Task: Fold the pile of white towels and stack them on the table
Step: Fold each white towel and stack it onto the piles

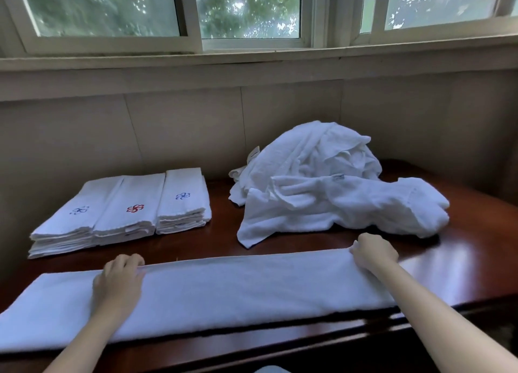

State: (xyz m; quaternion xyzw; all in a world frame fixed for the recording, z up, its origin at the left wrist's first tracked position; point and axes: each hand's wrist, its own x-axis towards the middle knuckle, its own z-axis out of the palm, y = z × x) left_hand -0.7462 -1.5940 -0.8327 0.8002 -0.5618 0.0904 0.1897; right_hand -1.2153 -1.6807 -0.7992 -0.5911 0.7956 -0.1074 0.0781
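A white towel [229, 291], folded lengthwise into a long band, lies across the front of the dark wooden table [462, 257]. My left hand [119, 278] grips its far edge left of the middle, fingers curled over the fold. My right hand [372, 252] grips the far right corner of the same towel. A crumpled pile of white towels [330, 184] sits behind at the right. Three stacks of folded towels [123, 212] with blue and red embroidered marks stand side by side at the back left.
A beige wall [182, 126] rises just behind the table, with a window sill and windows above. The table's front edge [308, 342] runs close below the towel. Bare polished wood shows at the right end.
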